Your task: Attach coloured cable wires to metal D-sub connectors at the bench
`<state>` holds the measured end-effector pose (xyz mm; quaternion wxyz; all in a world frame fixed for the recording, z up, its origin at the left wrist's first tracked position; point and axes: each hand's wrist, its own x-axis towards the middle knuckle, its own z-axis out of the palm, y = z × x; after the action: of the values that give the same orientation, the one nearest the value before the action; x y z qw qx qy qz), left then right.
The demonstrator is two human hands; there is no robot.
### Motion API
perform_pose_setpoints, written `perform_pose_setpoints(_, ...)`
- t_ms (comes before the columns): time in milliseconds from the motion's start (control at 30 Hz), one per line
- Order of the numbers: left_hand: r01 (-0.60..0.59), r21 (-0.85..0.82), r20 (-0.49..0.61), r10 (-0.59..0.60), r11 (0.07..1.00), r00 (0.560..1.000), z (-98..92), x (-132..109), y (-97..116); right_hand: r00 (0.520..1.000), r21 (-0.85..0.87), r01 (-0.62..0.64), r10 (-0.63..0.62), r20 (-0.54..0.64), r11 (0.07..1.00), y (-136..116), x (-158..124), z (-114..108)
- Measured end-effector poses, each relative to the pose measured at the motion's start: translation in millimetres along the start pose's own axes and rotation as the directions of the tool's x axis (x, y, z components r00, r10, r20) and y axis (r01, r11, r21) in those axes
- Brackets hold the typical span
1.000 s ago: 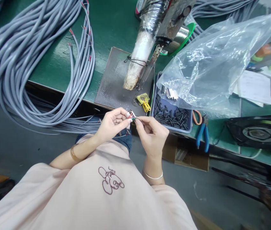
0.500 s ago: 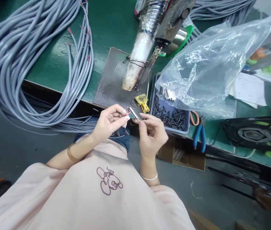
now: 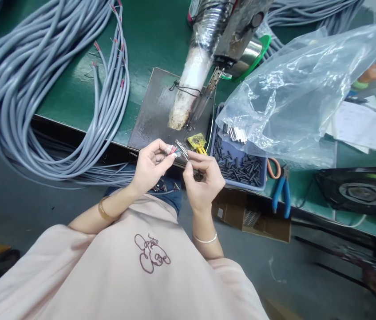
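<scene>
My left hand [image 3: 151, 166] pinches a bundle of thin coloured wires [image 3: 172, 150] between thumb and fingertips. The wires run to a small connector [image 3: 181, 150] with a row of metal pins, held tilted just in front of the table edge. My right hand [image 3: 204, 180] is closed, thumb and forefinger on the connector's lower right end. Behind the hands, a white tube [image 3: 188, 93] bound with wire and a metal-tipped tool [image 3: 207, 91] slant down over a dark board [image 3: 148, 120]. A yellow piece [image 3: 197, 142] lies on the board beside the connector.
A coil of grey cable [image 3: 11, 89] hangs over the table edge at left. At right are a blue tray [image 3: 241, 181] of short black tubes, a clear plastic bag [image 3: 294, 106], blue-handled pliers [image 3: 281, 193] and a black fan [image 3: 357, 191]. More connectors [image 3: 164, 186] lie on my lap.
My right hand has moved slightly left and closed on the connector's end. The connector has turned a little, showing its pin row more. The view has shifted slightly.
</scene>
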<state>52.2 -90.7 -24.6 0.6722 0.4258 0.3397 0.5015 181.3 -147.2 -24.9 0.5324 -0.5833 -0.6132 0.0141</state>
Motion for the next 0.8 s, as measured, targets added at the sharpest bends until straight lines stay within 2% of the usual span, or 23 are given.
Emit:
perform_pose_setpoints(300, -0.046, 0.009, 0.016, 0.046, 0.999, 0.999, -2.3, 9.9, -1.2, 0.999, -0.017, 0.037, -0.037, 0.028, 0.999, 4.5, 11.0, 1.9)
perform_pose_setpoints(500, -0.059, 0.045, -0.011, 0.059, 0.997, 0.998, -1.2, 13.3, -3.0, 0.996, -0.053, 0.086, -0.084, 0.042, 0.995, 6.7, 15.1, 1.8)
perform_pose_setpoints(800, -0.079, 0.078, 0.006, 0.079, 0.994, 0.997, -1.0, 16.5, 5.7, 0.995, -0.062, 0.095, -0.093, 0.027, 0.994, 4.4, 20.3, 2.4)
